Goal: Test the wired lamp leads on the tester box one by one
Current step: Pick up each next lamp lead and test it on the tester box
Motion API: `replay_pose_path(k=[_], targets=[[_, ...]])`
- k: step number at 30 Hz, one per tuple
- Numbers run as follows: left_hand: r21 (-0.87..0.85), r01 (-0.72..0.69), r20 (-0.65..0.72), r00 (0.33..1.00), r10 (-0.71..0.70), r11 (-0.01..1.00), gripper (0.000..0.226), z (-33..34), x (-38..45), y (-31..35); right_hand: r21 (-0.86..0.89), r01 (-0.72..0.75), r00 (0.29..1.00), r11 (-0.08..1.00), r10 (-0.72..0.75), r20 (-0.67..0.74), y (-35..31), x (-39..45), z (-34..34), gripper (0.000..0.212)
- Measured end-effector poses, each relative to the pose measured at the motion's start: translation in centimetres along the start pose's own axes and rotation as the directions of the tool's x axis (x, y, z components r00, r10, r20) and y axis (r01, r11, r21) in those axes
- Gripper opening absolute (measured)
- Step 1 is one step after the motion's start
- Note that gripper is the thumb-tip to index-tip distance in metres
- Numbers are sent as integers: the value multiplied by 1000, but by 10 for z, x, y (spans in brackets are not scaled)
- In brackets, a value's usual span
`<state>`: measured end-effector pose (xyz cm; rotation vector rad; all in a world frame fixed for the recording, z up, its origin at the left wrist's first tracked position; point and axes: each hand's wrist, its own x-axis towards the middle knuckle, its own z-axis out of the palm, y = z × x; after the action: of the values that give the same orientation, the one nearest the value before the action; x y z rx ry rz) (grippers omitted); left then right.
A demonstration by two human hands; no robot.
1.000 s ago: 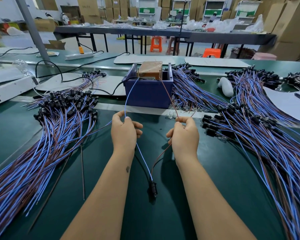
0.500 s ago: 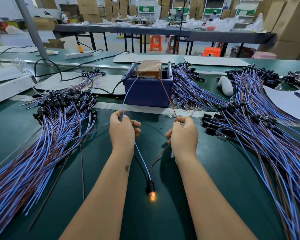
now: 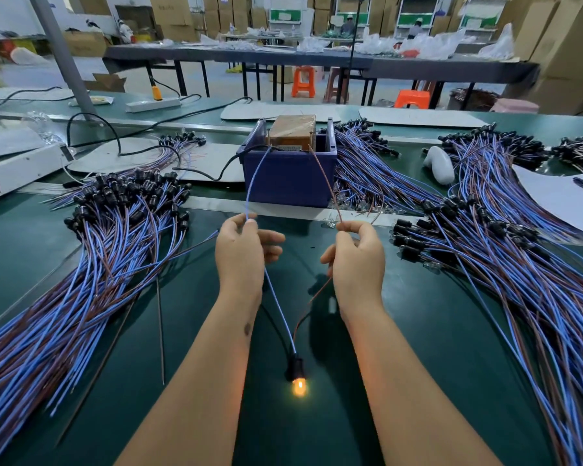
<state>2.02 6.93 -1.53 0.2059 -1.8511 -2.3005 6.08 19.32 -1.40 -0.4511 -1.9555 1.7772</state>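
- Since a second ago the small bulb in its black holder point(image 3: 298, 381) has gone from dark to a steady orange glow, and both hands have crept a touch farther up the wires towards the blue plastic tester box point(image 3: 289, 176).
- Left hand point(image 3: 241, 252) pinches the thin blue wire point(image 3: 254, 183) between thumb and forefinger; right hand point(image 3: 359, 260) pinches the thin brown wire point(image 3: 323, 179) the same way. The two hands are apart, side by side over the green bench point(image 3: 435, 348).
- Both wire tips reach the top of the box, by the brown taped block point(image 3: 293, 132) inside; the exact contact points are too small to make out.
- Lamp lies near the person, between the forearms, on the bench.
- To do this well, I'd say: keep both tips pressed still, keep the bare ends apart from each other, and watch for a steady glow, not a flicker.
- Next it belongs with a tested heap, though whether that is the left pile of blue and brown leads point(image 3: 81, 280) or the right pile point(image 3: 519, 264) I cannot tell.
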Motion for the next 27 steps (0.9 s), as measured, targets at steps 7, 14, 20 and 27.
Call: replay_pose_path(k=[7,14,20,27], targets=[[25,-6,289,957,-2,1000,24,21,-25,0,-51,187,946,981,-166,278,-1,-15,15,19],[-184,110,214,974,-70,977,21,11,-16,7,179,-54,871,982,-41,490,-5,-8,3,29],[-403,184,137,981,-140,897,16,5,-5,6,156,125,798,980,-193,571,-4,-12,4,57],[-112,-101,229,966,124,989,17,2,-13,5,359,21,991,933,-66,114,-1,11,-14,27]])
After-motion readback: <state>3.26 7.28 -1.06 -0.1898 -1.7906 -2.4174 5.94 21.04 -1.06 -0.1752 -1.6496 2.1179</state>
